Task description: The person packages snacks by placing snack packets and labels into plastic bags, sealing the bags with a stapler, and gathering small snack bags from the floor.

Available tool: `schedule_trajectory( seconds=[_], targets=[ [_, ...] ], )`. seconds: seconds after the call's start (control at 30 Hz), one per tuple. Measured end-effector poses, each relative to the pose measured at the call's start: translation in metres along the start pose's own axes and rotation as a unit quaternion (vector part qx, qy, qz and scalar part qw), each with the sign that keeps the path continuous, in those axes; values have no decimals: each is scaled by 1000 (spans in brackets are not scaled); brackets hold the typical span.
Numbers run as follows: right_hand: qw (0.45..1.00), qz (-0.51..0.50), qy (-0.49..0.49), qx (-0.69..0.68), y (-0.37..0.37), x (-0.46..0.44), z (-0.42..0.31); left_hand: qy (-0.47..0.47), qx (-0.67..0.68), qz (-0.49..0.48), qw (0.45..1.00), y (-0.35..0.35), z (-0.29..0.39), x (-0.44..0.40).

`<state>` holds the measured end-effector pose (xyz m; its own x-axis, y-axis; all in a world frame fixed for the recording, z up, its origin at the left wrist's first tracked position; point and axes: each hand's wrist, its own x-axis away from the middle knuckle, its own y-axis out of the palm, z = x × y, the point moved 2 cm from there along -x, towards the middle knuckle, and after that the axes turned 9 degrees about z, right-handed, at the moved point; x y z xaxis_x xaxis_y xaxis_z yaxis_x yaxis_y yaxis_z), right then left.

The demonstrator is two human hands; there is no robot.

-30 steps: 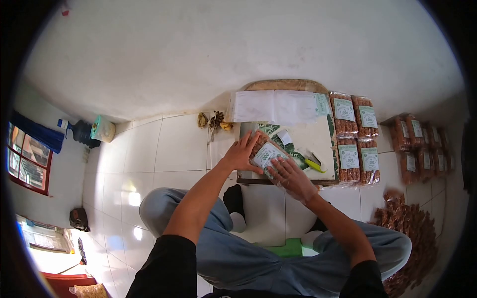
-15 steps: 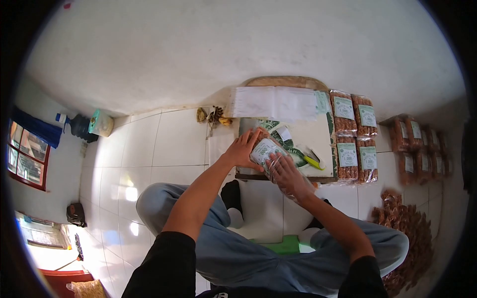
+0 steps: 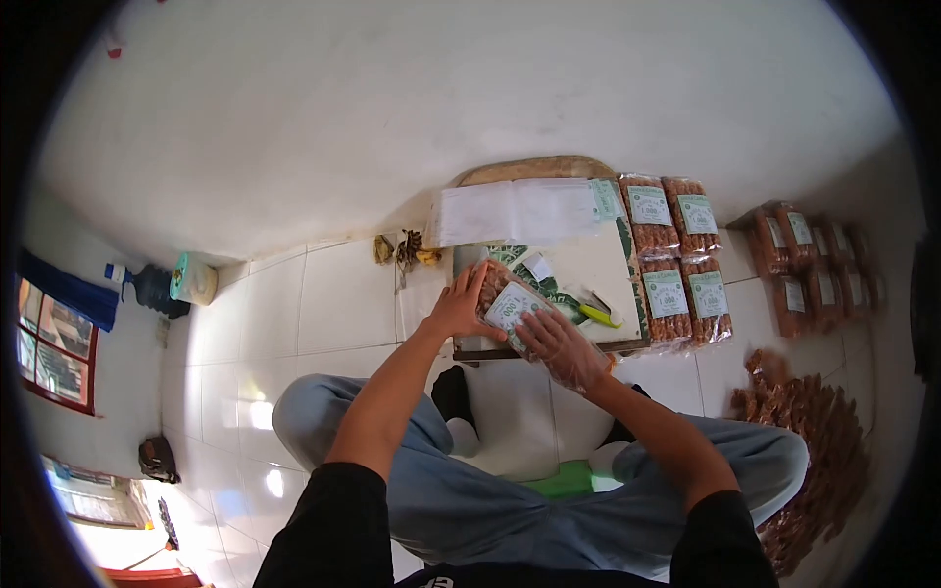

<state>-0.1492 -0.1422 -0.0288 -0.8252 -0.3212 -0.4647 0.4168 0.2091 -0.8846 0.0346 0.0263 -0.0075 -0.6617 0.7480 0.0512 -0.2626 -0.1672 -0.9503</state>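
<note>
A clear plastic packet of brown snack pieces with a pale green-and-white label lies slantwise at the front of the low table. Around its upper left end, my left hand is closed, with the thumb toward me. My right hand grips the packet from above, its fingers over the label and lower half; its thumb is hard to make out. Just right of the packet are a yellow-green cutter and a small white piece. Behind lies a stack of clear plastic bags.
Several labelled packets stand along the table's right side. More packets are stacked farther right, above a heap of brown packs on the floor. Dark bananas lie left of the table. A wall rises behind.
The whole view has shifted, so the table and packets appear slightly farther left. Both hands stay on the packet, and the right hand has moved little along it.
</note>
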Motion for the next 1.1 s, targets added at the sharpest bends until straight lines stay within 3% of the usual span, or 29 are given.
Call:
schedule_trajectory(
  seconds=[0.27,0.33,0.63,0.73,0.97,1.03,1.1],
  targets=[
    [996,38,61,46,5,-3,-15,-5,5,-27,1000,7,-2,0],
    [998,-2,35,61,4,-7,-13,-14,0,-34,999,8,0,-1],
    [998,22,-29,-45,3,-10,14,-54,43,-26,997,7,3,1],
    [999,2,-51,-16,2,-11,14,-63,32,-33,997,7,4,1],
    [999,-21,-38,-15,3,-8,13,-42,38,-23,998,10,1,3],
    [997,-20,-23,77,7,-1,12,-54,35,-8,998,10,1,2],
    [1000,14,-3,28,3,9,14,-57,29,-10,998,11,1,2]
  ],
)
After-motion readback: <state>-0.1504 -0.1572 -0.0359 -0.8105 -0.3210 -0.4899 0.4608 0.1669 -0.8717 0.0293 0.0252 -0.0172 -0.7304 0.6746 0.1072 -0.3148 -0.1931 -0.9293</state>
